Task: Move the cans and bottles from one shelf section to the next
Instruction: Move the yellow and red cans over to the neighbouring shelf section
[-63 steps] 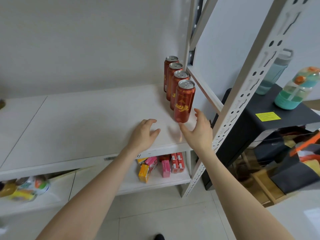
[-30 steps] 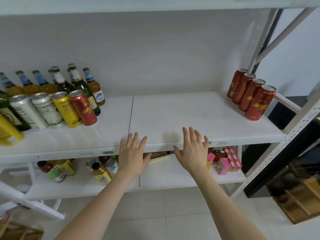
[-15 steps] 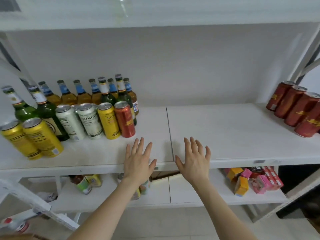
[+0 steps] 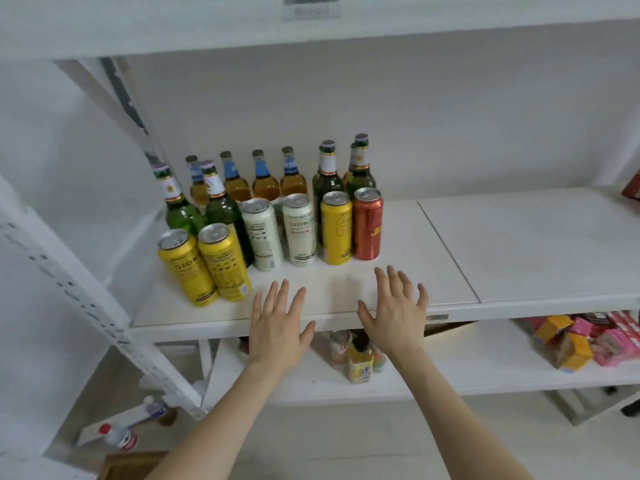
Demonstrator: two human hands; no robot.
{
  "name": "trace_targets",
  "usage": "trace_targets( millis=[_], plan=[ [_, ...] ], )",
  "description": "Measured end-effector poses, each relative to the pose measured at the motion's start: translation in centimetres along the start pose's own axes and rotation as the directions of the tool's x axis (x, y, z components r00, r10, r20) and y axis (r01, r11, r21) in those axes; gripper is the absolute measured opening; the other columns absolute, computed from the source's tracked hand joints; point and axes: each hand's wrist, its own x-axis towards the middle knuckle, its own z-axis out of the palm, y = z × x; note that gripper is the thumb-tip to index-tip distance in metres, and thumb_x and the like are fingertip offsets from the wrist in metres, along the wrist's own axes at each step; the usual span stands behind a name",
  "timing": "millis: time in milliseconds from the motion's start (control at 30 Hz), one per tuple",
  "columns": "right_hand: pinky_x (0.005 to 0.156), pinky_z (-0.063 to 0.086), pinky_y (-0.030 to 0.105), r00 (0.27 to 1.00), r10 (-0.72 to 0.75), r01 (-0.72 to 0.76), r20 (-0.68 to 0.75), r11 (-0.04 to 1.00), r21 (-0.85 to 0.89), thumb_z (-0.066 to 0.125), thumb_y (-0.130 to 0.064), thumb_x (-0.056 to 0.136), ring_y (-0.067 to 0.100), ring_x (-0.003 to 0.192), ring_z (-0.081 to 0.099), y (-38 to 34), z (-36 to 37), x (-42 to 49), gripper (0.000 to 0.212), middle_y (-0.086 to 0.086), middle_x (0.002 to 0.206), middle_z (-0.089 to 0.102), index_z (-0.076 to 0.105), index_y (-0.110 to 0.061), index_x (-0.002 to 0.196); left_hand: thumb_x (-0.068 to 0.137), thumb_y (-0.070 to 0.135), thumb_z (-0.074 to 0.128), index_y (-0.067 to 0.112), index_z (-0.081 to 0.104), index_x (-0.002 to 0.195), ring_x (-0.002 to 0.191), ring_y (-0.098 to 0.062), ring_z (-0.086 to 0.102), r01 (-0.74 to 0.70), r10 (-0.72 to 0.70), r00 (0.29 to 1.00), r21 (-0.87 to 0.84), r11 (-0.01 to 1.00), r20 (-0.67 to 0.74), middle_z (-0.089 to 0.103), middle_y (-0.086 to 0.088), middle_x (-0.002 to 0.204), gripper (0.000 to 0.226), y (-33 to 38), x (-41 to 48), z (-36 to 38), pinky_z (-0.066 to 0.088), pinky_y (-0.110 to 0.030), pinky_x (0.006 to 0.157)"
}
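On the left shelf section [image 4: 194,313] stand several cans and bottles. The front row runs from two yellow cans [image 4: 204,268] through two white cans [image 4: 280,233] and a yellow can [image 4: 336,228] to a red can [image 4: 367,224]. Behind them are green bottles [image 4: 221,209] and amber bottles with blue necks [image 4: 265,181]. My left hand [image 4: 277,327] and my right hand [image 4: 398,313] hover open, fingers spread, over the shelf's front edge, a short way in front of the cans. Both hold nothing. A red can's edge [image 4: 632,188] shows at the far right.
The right shelf section [image 4: 536,244] is bare up to the frame's edge. A slanted perforated shelf post [image 4: 104,317] crosses the left side. The lower shelf holds small bottles [image 4: 360,362] and pink and orange boxes [image 4: 585,341]. An upper shelf edge [image 4: 311,32] runs overhead.
The view has swung left from the red cans at the right end to the crowded left section. Both hands travelled left along the shelf edge and stay open and empty.
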Motion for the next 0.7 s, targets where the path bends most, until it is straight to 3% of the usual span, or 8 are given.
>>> trace_targets(
  millis=[233,500,700],
  plan=[
    [0.116,0.018,0.057,0.994,-0.096,0.095,0.051,0.995,0.020,0.047,-0.053,0.093,0.031,0.145,0.030,-9.0,2.1,-0.1,0.072,0.012,0.157,0.036,0.034,-0.013,0.151,0.091,0.048,0.059,0.014,0.048,0.145,0.143,-0.036,0.036,0.161,-0.163,0.984,-0.029,0.986,-0.076,0.042,-0.017,0.153,0.064,-9.3,-3.6,-0.9,0.026,-0.055,0.117],
    [0.109,0.032,0.060,0.982,-0.186,0.187,-0.018,0.977,0.097,0.062,-0.050,0.085,0.034,0.135,0.045,-16.2,3.1,1.5,0.070,0.015,0.146,0.051,0.049,-0.009,0.141,0.097,0.052,0.044,0.017,0.037,0.149,0.148,-0.034,0.025,0.302,-0.301,0.951,0.009,0.953,-0.074,0.034,-0.015,0.158,0.064,-17.3,-4.5,-1.6,0.019,-0.052,0.120],
    [0.109,0.030,0.059,0.970,-0.239,0.243,-0.045,0.963,0.120,0.059,-0.056,0.085,0.033,0.135,0.045,-19.1,3.9,3.8,0.076,0.013,0.148,0.049,0.046,-0.010,0.143,0.096,0.053,0.044,0.013,0.037,0.148,0.145,-0.036,0.029,0.323,-0.320,0.942,0.022,0.946,-0.099,0.036,-0.017,0.156,0.066,-20.2,-2.4,-2.3,0.023,-0.051,0.119]
  ],
)
